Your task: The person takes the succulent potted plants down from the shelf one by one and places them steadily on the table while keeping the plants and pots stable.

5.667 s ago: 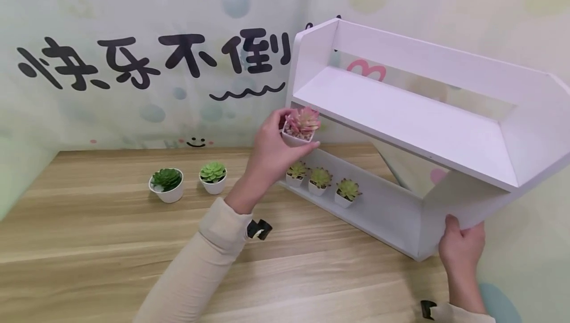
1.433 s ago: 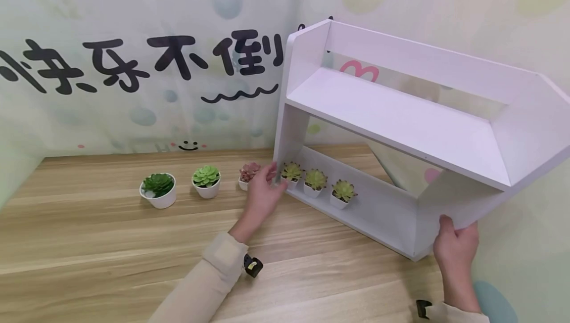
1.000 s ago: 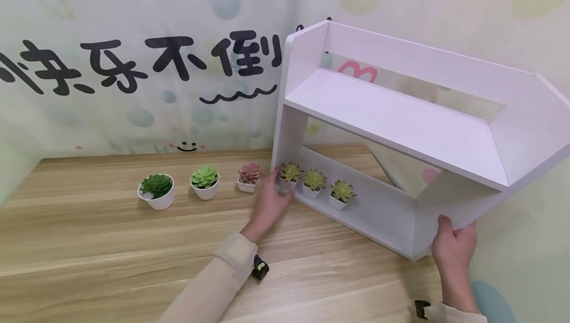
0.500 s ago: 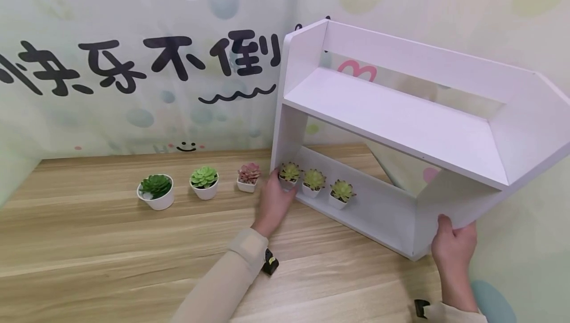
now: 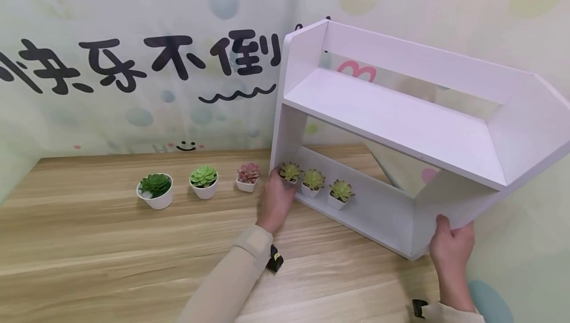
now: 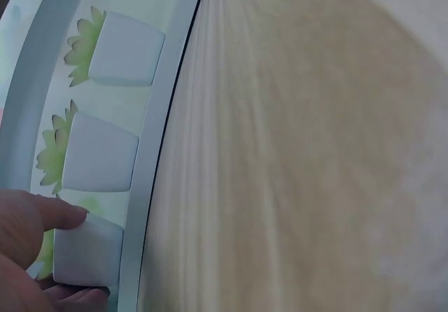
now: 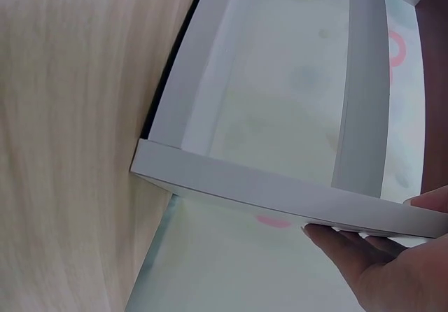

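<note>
A white two-tier shelf (image 5: 396, 125) stands on the wooden table, and my right hand (image 5: 451, 249) grips its right side panel (image 7: 280, 196). On the lower board are three small yellow-green succulents in white pots. My left hand (image 5: 277, 202) pinches the leftmost potted succulent (image 5: 290, 171); in the left wrist view thumb and fingers lie on either side of its white pot (image 6: 89, 256). Beside it stand the middle succulent (image 5: 313, 180) and the right one (image 5: 341, 192). The pink succulent (image 5: 247, 174) stands on the table just left of my left hand.
Further left on the wooden table (image 5: 111, 249) stand a light green succulent (image 5: 204, 180) and a dark green succulent (image 5: 155, 189), both in round white pots. Behind is a printed wall cloth (image 5: 178, 115). The upper board (image 5: 396, 120) bears no pots.
My left hand has set the pink succulent down on the table, let it go and moved right to the leftmost succulent on the lower board. My right hand keeps its grip on the shelf.
</note>
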{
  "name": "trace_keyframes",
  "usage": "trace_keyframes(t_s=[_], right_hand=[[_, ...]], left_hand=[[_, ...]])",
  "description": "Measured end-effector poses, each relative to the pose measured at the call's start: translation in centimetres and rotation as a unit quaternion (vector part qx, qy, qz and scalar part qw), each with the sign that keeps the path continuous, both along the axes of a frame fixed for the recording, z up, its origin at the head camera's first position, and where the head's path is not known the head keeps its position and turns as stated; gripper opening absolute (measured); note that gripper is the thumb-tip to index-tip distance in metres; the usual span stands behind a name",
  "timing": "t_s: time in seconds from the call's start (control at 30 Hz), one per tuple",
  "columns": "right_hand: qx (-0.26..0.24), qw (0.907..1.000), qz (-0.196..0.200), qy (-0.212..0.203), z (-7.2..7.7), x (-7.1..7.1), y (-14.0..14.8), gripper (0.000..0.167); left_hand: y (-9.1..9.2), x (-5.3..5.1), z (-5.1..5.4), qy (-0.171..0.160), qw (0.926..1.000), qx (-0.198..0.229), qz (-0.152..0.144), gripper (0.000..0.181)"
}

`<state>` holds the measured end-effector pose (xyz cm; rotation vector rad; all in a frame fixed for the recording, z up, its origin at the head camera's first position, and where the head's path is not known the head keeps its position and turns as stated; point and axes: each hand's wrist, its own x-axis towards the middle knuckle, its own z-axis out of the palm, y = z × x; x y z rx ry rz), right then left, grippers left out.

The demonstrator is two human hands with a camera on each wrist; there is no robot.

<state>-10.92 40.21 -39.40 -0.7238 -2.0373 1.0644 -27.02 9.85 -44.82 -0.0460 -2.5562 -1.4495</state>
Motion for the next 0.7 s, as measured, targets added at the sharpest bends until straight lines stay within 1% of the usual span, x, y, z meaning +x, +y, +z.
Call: trace_keyframes(t_s=[0.1, 0.3, 0.43, 0.5, 0.7], right_hand=[[0.001, 1.0000, 0.001, 0.005, 0.0, 0.0, 0.0, 0.043], [0.010, 0.9999, 0.001, 0.013, -0.1, 0.0, -0.1, 0.042], [0.008, 0.9999, 0.000, 0.010, -0.1, 0.0, -0.2, 0.042], [0.006, 1.0000, -0.001, 0.007, -0.2, 0.0, -0.1, 0.042], [0.002, 1.0000, -0.009, -0.003, -0.1, 0.1, 0.1, 0.042]], left_hand=[[-0.1, -0.2, 0.1, 0.006, 0.9999, 0.010, -0.002, 0.065], [-0.4, -0.5, 0.1, -0.002, 0.9999, 0.014, -0.004, 0.068], [-0.6, -0.3, 0.1, -0.020, 0.9997, 0.015, -0.005, 0.067], [-0.8, -0.1, 0.1, -0.024, 0.9996, 0.012, -0.006, 0.066], [-1.1, 0.6, 0.5, -0.020, 0.9997, 0.005, -0.009, 0.065]])
